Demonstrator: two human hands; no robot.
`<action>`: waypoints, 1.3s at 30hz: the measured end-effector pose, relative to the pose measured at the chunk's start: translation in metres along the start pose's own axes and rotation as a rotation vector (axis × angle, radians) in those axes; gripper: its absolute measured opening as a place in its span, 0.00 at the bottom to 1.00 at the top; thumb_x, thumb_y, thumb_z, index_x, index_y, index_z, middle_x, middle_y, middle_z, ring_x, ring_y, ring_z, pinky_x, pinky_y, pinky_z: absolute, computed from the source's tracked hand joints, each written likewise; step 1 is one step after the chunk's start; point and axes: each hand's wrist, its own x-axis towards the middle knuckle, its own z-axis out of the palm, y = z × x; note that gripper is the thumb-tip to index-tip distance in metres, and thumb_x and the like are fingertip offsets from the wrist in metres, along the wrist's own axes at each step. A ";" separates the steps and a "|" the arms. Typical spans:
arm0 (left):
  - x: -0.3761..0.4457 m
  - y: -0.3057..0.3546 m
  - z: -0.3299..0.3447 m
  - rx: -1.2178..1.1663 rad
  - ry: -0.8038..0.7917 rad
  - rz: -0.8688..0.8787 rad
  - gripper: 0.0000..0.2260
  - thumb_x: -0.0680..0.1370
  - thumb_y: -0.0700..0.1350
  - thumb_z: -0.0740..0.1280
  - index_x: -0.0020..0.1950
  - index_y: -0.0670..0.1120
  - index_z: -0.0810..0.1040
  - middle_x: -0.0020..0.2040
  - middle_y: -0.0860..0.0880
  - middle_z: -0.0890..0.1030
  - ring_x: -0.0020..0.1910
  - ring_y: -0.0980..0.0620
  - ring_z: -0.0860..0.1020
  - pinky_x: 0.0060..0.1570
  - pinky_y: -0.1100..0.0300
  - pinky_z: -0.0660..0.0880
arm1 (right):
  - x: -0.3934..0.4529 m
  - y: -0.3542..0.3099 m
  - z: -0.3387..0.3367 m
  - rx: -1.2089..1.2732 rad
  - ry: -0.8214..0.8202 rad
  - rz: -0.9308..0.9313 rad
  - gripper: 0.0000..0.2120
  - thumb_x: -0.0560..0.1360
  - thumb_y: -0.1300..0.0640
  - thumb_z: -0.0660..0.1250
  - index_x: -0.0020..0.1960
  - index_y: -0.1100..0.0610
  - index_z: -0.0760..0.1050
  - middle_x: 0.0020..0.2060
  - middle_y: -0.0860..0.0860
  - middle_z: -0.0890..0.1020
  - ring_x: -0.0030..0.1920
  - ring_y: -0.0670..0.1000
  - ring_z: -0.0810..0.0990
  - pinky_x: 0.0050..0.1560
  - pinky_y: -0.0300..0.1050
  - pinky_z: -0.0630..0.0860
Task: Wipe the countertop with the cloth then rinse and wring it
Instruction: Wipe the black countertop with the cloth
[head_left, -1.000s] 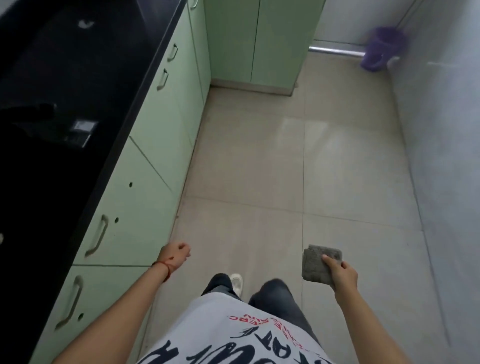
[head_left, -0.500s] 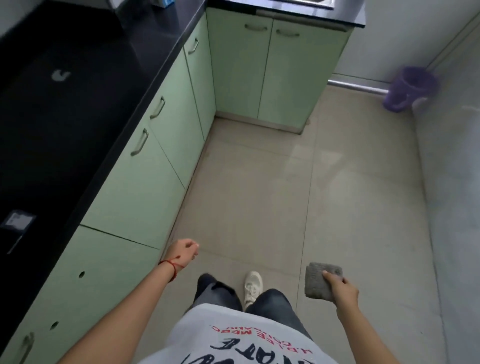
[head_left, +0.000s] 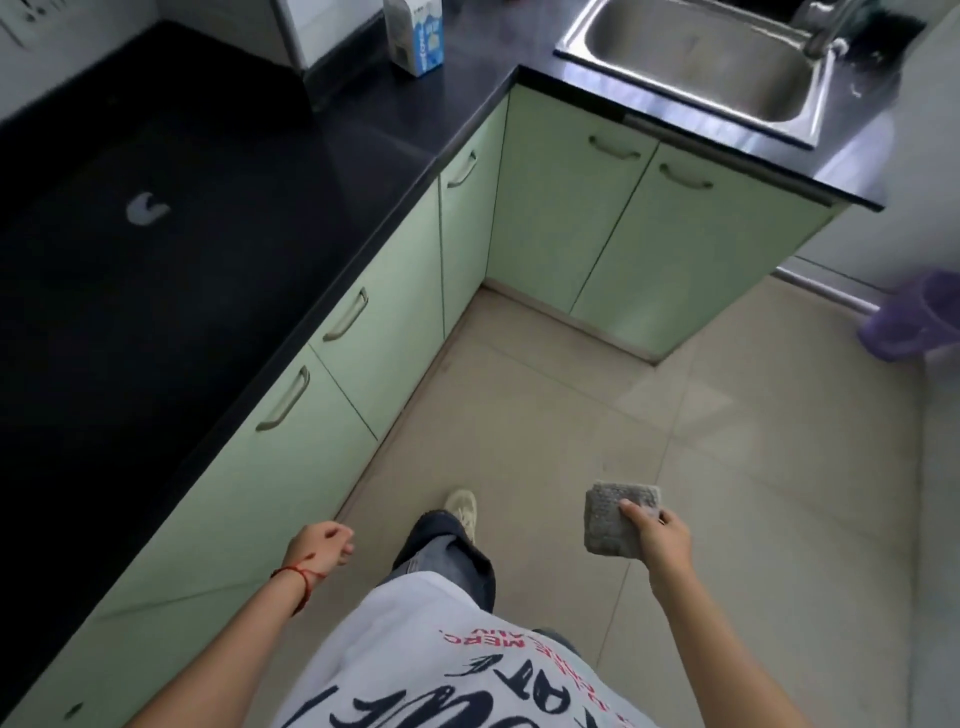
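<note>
A folded grey cloth (head_left: 609, 519) hangs over the floor at lower right, pinched by my right hand (head_left: 660, 538). My left hand (head_left: 321, 545) is curled into a loose fist with nothing in it, close to the green cabinet fronts. The black countertop (head_left: 182, 218) runs along the left and turns the corner at the top. A steel sink (head_left: 696, 67) with a tap (head_left: 826, 26) is set into it at the upper right, far ahead of both hands.
Pale green cabinets (head_left: 566, 208) with handles line the left and far side. A blue-and-white carton (head_left: 415, 36) stands on the counter corner. A purple bin (head_left: 914, 322) sits on the tiled floor at right, by a white wall. My legs and one shoe (head_left: 462, 512) show below.
The view has tilted up and moved forward along the counter, bringing the sink, tap and carton into sight. Both hands keep their pose; the cloth stays in my right hand.
</note>
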 end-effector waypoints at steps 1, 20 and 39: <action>0.007 0.021 -0.001 -0.003 -0.007 0.008 0.07 0.76 0.39 0.63 0.43 0.39 0.80 0.35 0.43 0.80 0.30 0.49 0.76 0.28 0.66 0.71 | 0.010 -0.013 0.006 -0.013 0.009 0.007 0.07 0.70 0.63 0.71 0.45 0.63 0.75 0.43 0.60 0.78 0.43 0.57 0.77 0.34 0.46 0.75; 0.070 0.302 -0.056 -0.282 0.318 0.292 0.07 0.76 0.40 0.63 0.50 0.44 0.80 0.43 0.48 0.82 0.48 0.50 0.81 0.42 0.67 0.73 | 0.134 -0.302 0.225 -0.205 -0.418 -0.268 0.05 0.70 0.62 0.70 0.44 0.60 0.75 0.34 0.53 0.77 0.33 0.48 0.75 0.29 0.39 0.73; 0.110 0.198 -0.210 -0.006 0.957 -0.019 0.18 0.75 0.42 0.65 0.65 0.41 0.72 0.66 0.40 0.74 0.66 0.41 0.70 0.63 0.45 0.69 | -0.054 -0.359 0.554 -0.584 -1.081 -1.055 0.15 0.69 0.58 0.70 0.52 0.52 0.69 0.45 0.48 0.77 0.43 0.46 0.75 0.38 0.35 0.70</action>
